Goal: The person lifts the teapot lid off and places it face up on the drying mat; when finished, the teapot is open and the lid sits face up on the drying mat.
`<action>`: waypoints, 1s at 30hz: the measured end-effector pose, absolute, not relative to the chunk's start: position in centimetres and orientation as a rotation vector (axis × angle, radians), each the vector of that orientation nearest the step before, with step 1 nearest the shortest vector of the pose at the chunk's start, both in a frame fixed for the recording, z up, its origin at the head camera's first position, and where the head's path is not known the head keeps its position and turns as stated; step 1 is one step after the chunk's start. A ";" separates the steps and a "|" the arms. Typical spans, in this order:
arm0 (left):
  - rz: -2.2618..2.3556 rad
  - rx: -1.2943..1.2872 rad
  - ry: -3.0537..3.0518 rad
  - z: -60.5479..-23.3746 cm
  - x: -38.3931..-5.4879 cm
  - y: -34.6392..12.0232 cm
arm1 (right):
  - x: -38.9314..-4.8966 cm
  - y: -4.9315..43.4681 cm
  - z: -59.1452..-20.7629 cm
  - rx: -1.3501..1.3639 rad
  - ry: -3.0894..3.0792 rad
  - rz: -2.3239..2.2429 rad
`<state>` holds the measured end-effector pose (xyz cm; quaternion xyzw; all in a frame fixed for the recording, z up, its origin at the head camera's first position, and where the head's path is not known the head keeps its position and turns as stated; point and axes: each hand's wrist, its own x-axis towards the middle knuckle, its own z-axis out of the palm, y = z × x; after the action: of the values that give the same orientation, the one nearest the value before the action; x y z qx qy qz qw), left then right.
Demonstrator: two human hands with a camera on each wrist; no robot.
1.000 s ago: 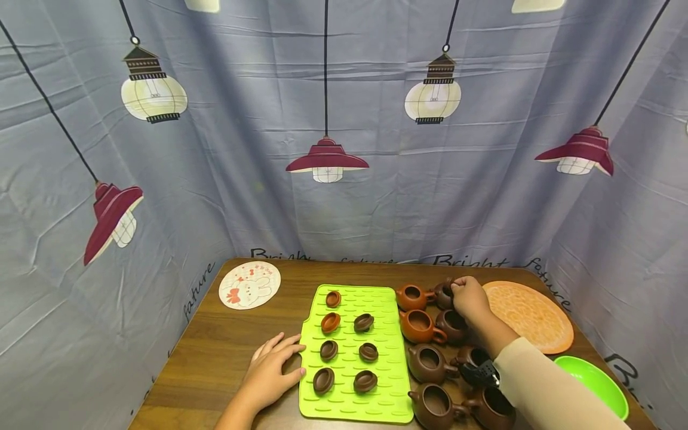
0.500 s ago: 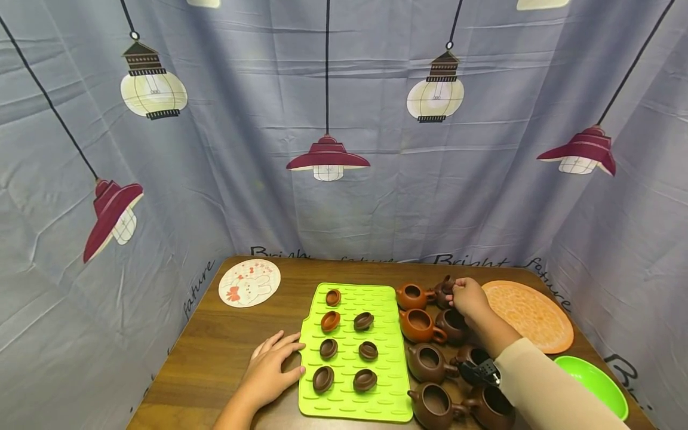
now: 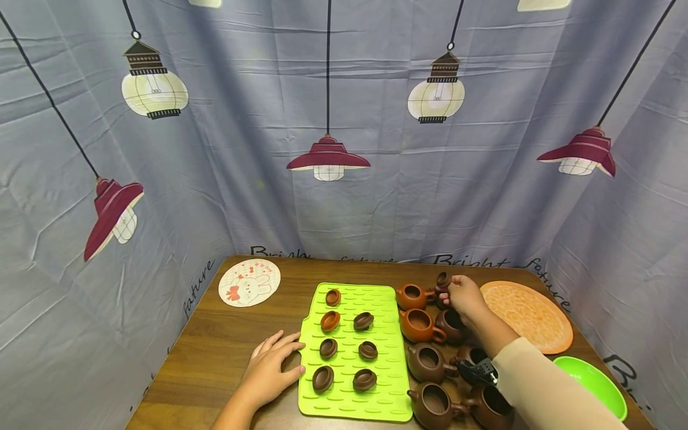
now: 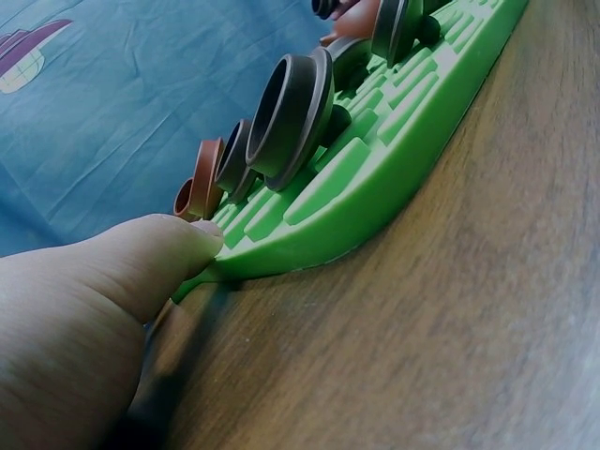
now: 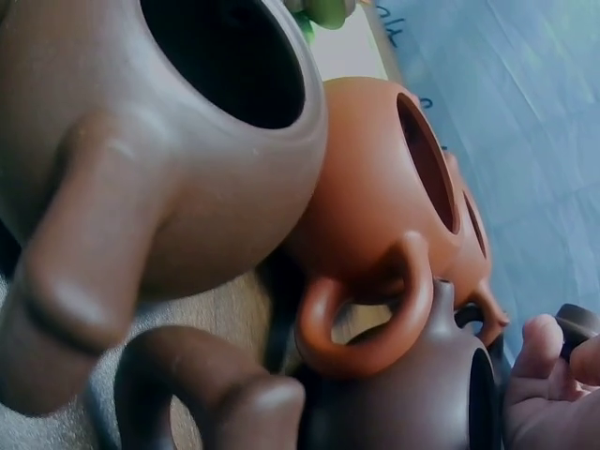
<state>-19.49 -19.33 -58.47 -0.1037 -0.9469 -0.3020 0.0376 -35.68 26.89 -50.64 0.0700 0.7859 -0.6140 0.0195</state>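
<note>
Between its thumb and fingers my right hand (image 3: 466, 297) pinches a small dark brown teapot lid (image 3: 443, 279), tilted with its hollow underside showing. The lid (image 5: 577, 323) is partly cut off in the right wrist view. Beneath that hand, the dark teapot at the back right is mostly covered. My left hand (image 3: 271, 367) rests with spread fingers at the left edge of a green mat (image 3: 384, 407), its thumb tip (image 4: 202, 234) touching the edge. Two orange lids (image 3: 330, 321) and several dark brown lids (image 3: 364, 380) lie on the mat in two columns.
Lidless teapots stand close together right of the mat, including an orange teapot (image 3: 418, 325) and a brown teapot (image 3: 429, 365). An orange round placemat (image 3: 529, 316) and a green bowl (image 3: 593, 382) lie farther right. A bunny-print round mat (image 3: 249, 283) is at the back left.
My right hand has raised the dark lid from the back right teapot and turned its underside toward the head view. The left hand stays at the mat's edge.
</note>
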 end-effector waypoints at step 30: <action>-0.942 -0.326 -2.902 -58.2 -19.5 -19.4 | -34.9 22.0 -49.9 0.159 2.099 -2.082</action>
<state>-19.50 -19.36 -58.21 -0.1061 -0.9452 -0.3067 0.0364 -34.91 22.05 -49.93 0.0534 0.7061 -0.7003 0.0905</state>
